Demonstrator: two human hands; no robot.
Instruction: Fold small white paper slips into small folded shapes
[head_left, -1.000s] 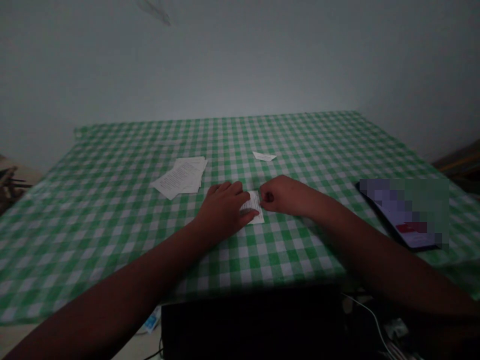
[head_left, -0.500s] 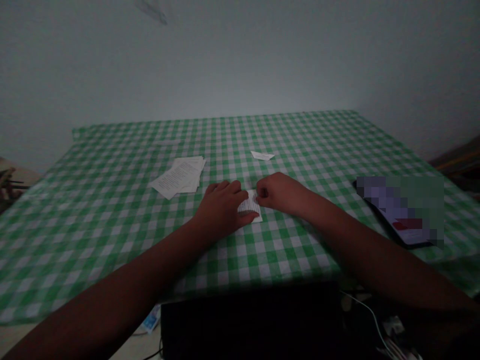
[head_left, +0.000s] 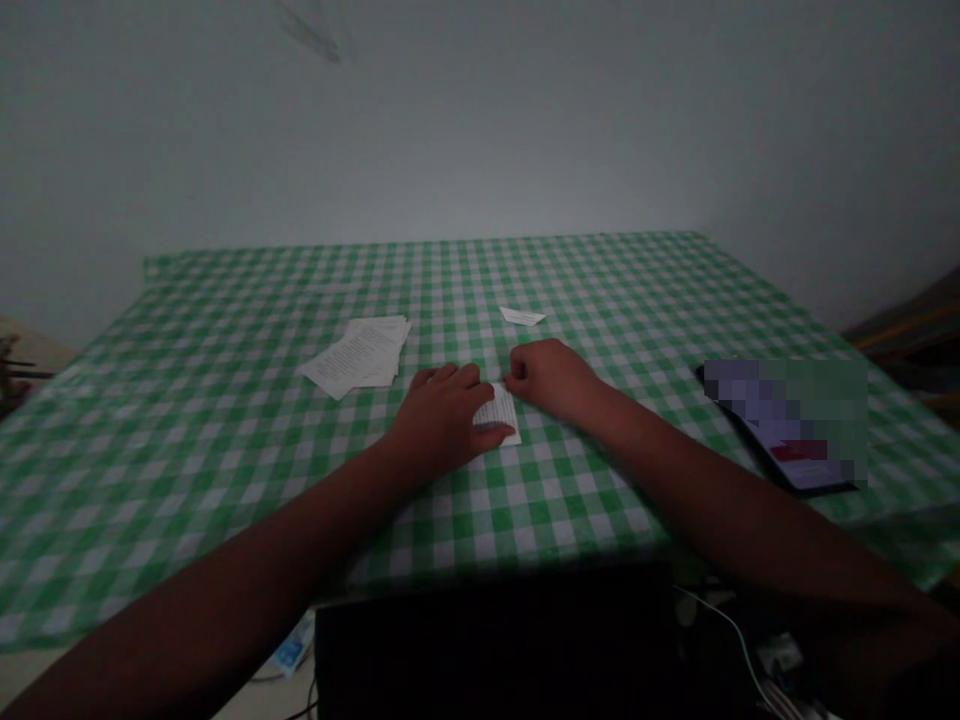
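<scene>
A small folded piece of printed paper [head_left: 501, 413] lies on the green-and-white checked tablecloth [head_left: 225, 440]. My left hand [head_left: 442, 418] lies flat over its left part, fingers stretched out and thumb along its near edge, pressing it down. My right hand [head_left: 547, 375] is curled into a loose fist, its fingertips pinched at the paper's far right corner. Most of the paper is hidden under the left hand.
A loose stack of printed sheets [head_left: 360, 353] lies to the left beyond my hands. A small folded paper scrap [head_left: 522, 316] sits farther back. A phone [head_left: 780, 430] lies at the right. The table's near edge drops to a dark area with cables [head_left: 720, 625].
My right hand has slid away from me along the paper's right edge, toward its far corner. The left hand stays pressed on the paper. The view has shifted slightly.
</scene>
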